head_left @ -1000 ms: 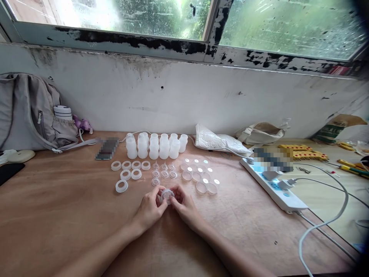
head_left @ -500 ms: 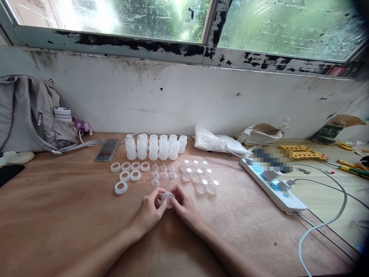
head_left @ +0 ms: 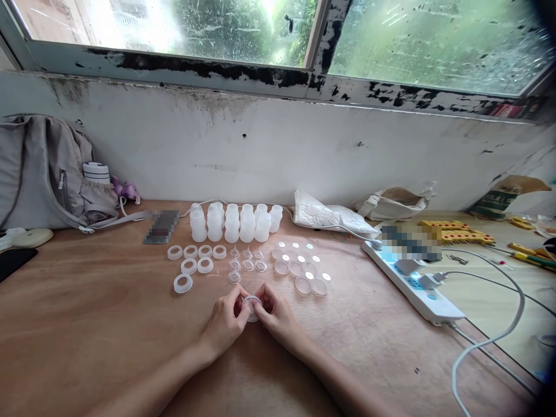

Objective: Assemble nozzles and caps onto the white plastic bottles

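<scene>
We hold a small clear ring (head_left: 252,305) between both hands, low in the middle of the frame, just above the worktop (head_left: 108,336). The fingers of our left hand (head_left: 226,321) and right hand (head_left: 278,315) pinch it from each side. A second ago it looked like a round cap facing us; now it has turned, so we see a thin rim. Our hands have slid a bit lower. Rings (head_left: 191,266), little bottles (head_left: 234,223) and clear lids (head_left: 299,266) sit in rows above our hands.
</scene>
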Motion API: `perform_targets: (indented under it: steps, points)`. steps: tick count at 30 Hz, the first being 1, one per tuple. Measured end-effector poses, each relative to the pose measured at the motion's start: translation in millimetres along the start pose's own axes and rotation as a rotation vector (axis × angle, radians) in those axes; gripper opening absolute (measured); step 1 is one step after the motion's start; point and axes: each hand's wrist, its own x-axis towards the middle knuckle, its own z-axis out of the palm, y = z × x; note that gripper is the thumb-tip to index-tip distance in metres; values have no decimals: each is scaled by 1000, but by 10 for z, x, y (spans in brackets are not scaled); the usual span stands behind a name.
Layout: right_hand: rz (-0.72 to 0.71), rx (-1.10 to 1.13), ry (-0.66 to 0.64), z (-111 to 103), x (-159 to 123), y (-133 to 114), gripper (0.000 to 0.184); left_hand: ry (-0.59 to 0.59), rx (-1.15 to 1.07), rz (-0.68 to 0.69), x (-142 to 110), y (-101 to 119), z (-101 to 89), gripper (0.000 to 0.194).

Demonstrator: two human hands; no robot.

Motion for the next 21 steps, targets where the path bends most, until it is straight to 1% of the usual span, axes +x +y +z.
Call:
perform_targets:
  steps: [5, 8, 11, 14, 16, 17, 21]
  points:
    - [-40, -82, 37, -20, -1, -25, 10, 7, 17, 10, 17, 4, -3, 11]
    - [-80, -116, 21, -34, -6, -39, 3, 22, 40, 2, 17, 7, -4, 10]
    - [-89, -124, 18, -25, -9, -33, 6, 15, 60, 1, 10, -7, 1, 9]
    - [-79, -104, 27, -18, -12, -25, 6, 25, 75, 46, 4, -25, 8, 7]
    - [-56, -34, 5, -27, -10, -27, 6, 43, 58, 74, 5, -33, 5, 8]
    - [-33, 36, -15, -36, -7, -30, 8, 50, 40, 77, 8, -37, 0, 9]
    - [110, 454, -82, -76, 36, -31, 32, 56, -63, 40, 39, -74, -34, 11]
